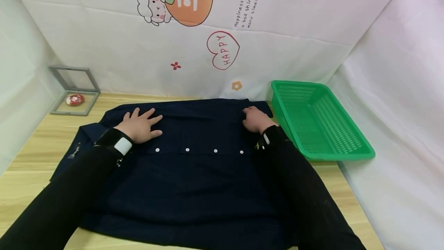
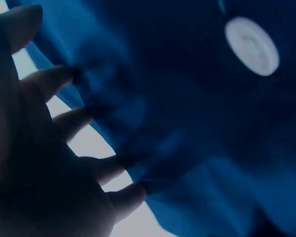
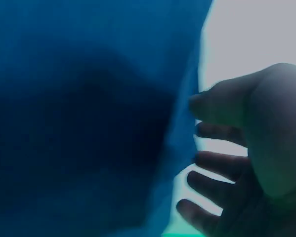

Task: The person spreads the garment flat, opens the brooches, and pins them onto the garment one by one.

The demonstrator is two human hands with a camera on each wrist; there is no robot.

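Note:
A navy button-up shirt (image 1: 194, 188) with a row of white buttons (image 1: 187, 149) lies spread across the table. My left hand (image 1: 139, 125) rests on its upper left part, fingers spread wide. In the left wrist view, the fingertips (image 2: 133, 193) of that hand touch the fabric, and one white button (image 2: 252, 45) shows large. Near the upper right of the shirt, my right hand (image 1: 256, 120) has bent fingers and pinches the cloth. The right wrist view shows the thumb (image 3: 222, 104) and index finger at the edge of the blue-looking fabric (image 3: 88, 123); the other fingers stay off it.
A green plastic basket (image 1: 347, 156) stands at the right, close beside my right forearm. At the far left is an open grey-framed case (image 1: 74, 90) with a small red-and-white item (image 1: 75, 100) in it. A printed white cloth (image 1: 114, 49) hangs behind the wooden table (image 1: 21, 188).

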